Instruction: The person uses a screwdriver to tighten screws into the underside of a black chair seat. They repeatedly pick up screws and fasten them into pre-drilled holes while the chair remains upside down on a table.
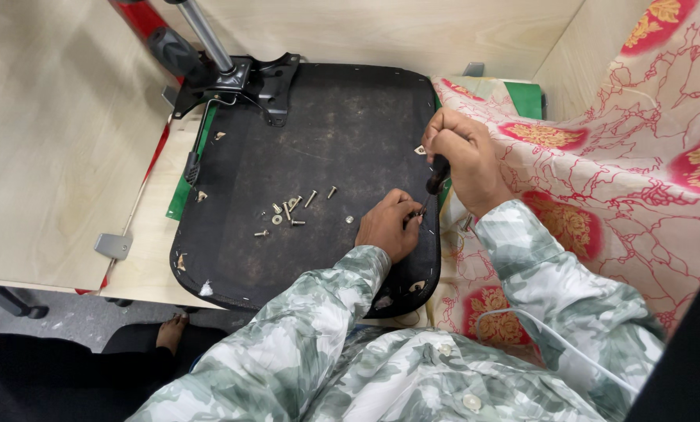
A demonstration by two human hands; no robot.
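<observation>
A black chair-seat underside (326, 141) lies flat on a light wooden surface. My right hand (463, 160) grips the dark handle of a screwdriver (437, 176), whose tip points down at the seat's right edge. My left hand (389, 225) sits right beside that tip, fingers pinched at the spot where the tip meets the seat. Several loose screws and washers (291, 211) lie scattered on the seat to the left of my left hand.
A black metal mechanism plate (244, 82) with a chrome post (203, 33) sits at the seat's far left corner. Red floral cloth (623, 164) covers the right side. Plywood walls enclose the space. A bare foot (170, 332) shows below the board edge.
</observation>
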